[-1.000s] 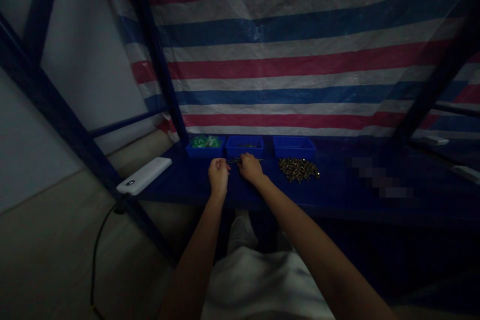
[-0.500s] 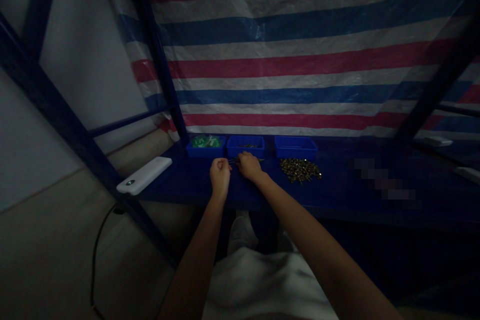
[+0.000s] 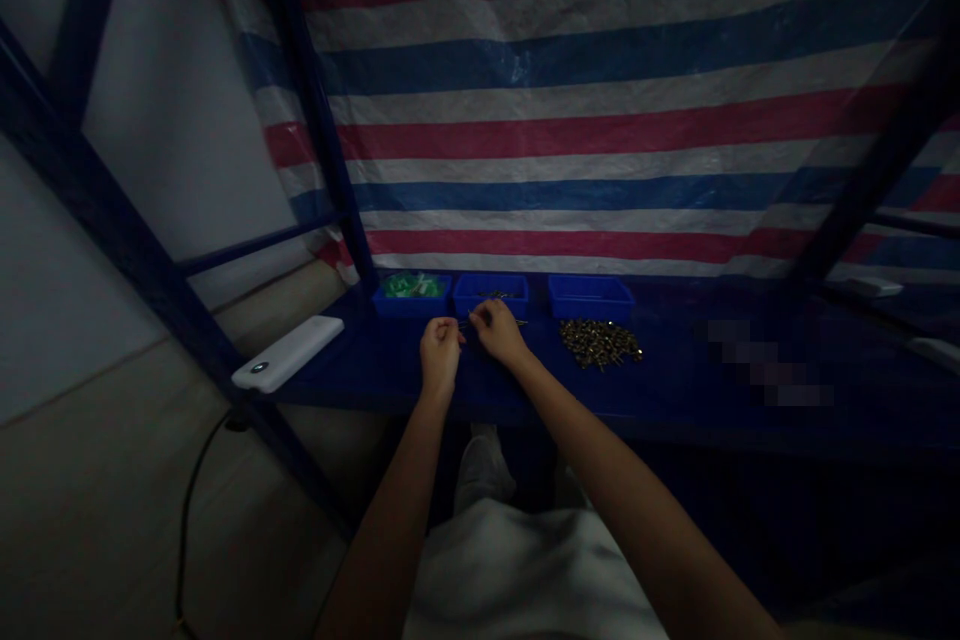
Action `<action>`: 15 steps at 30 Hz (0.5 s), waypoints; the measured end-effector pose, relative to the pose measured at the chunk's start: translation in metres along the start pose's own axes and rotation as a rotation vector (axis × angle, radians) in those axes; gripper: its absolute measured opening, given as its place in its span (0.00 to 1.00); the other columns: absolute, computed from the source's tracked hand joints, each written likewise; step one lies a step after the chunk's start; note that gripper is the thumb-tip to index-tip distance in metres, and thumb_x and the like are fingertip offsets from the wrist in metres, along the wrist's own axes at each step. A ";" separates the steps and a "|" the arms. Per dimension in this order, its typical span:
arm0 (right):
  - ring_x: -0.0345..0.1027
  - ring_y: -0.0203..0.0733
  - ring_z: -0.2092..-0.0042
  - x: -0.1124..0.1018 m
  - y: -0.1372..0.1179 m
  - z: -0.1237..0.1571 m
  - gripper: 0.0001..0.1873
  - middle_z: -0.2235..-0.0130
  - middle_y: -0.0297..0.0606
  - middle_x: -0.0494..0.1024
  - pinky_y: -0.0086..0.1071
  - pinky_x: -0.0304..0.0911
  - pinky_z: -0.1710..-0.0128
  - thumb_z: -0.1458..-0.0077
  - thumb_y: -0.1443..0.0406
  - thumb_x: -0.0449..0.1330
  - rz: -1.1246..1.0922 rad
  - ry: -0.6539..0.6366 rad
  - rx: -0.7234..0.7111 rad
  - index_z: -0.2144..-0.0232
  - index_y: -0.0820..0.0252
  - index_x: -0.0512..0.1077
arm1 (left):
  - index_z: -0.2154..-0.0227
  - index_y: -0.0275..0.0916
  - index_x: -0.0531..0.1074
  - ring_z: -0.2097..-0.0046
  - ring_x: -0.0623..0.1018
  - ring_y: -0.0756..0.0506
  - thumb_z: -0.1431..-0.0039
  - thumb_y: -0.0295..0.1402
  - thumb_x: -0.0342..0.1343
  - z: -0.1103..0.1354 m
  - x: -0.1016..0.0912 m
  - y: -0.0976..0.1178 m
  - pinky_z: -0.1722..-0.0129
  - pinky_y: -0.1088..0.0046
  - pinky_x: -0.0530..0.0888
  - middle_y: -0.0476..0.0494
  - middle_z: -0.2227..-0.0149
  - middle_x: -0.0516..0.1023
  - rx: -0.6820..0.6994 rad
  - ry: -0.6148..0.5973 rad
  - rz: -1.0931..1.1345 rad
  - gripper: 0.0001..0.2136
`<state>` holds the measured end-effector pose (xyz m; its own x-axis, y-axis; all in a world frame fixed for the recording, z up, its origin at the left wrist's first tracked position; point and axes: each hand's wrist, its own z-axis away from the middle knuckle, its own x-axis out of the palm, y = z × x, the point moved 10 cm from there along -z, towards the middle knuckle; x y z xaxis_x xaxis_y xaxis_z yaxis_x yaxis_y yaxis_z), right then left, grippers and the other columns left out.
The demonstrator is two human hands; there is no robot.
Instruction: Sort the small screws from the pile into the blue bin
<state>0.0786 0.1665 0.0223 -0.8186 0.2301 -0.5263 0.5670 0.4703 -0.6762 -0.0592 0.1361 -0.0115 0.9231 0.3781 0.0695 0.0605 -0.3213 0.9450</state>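
Observation:
My left hand (image 3: pixel 441 352) is above the blue table (image 3: pixel 517 390), thumb and fingers pinched together; what they hold is too small and dark to name. Just to its right, my right hand (image 3: pixel 498 330) has its fingertips closed too, with a small dark tip showing at them. Between the two hands lies a short gap with a thin dark piece in it. A thin metal piece (image 3: pixel 521 323) pokes out from behind my right hand. Beyond the hands stands a blue bin (image 3: pixel 491 282) with a few thin metal pieces inside.
To the left, another blue bin (image 3: pixel 412 306) holds green and white pieces. A third blue bin (image 3: pixel 591 298) stands right, behind a pile of small brass-coloured metal parts (image 3: pixel 600 343). A white power bank (image 3: pixel 289 354) lies near the left edge, beside blue frame posts (image 3: pixel 322 110).
My right hand's fingers have lifted slightly and drawn into a pinch, with a small dark tip now showing. My left hand stays nearly in place.

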 end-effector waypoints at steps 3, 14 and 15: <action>0.62 0.35 0.69 -0.009 0.015 0.005 0.07 0.72 0.33 0.70 0.30 0.58 0.66 0.52 0.62 0.56 -0.487 0.135 0.163 0.74 0.60 0.68 | 0.70 0.36 0.68 0.83 0.63 0.55 0.51 0.39 0.53 0.005 0.018 0.006 0.82 0.80 0.57 0.53 0.82 0.67 -0.025 -0.156 0.050 0.11; 0.62 0.32 0.71 0.000 0.019 0.028 0.13 0.71 0.30 0.71 0.26 0.56 0.74 0.64 0.58 0.64 -1.036 0.096 0.375 0.75 0.58 0.69 | 0.70 0.35 0.72 0.83 0.62 0.56 0.53 0.43 0.56 0.020 0.043 0.016 0.82 0.80 0.57 0.52 0.82 0.67 -0.022 -0.401 0.069 0.15; 0.63 0.33 0.70 -0.001 0.018 0.029 0.13 0.71 0.30 0.71 0.26 0.56 0.74 0.64 0.58 0.64 -1.022 0.092 0.378 0.75 0.59 0.70 | 0.70 0.35 0.72 0.83 0.62 0.56 0.53 0.43 0.56 0.019 0.042 0.015 0.82 0.80 0.57 0.52 0.82 0.67 -0.026 -0.393 0.062 0.15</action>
<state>0.0926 0.1504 -0.0042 -0.9137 -0.0501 0.4032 -0.4051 0.1871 -0.8949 -0.0124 0.1306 -0.0002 1.0000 -0.0043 0.0033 -0.0045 -0.3094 0.9509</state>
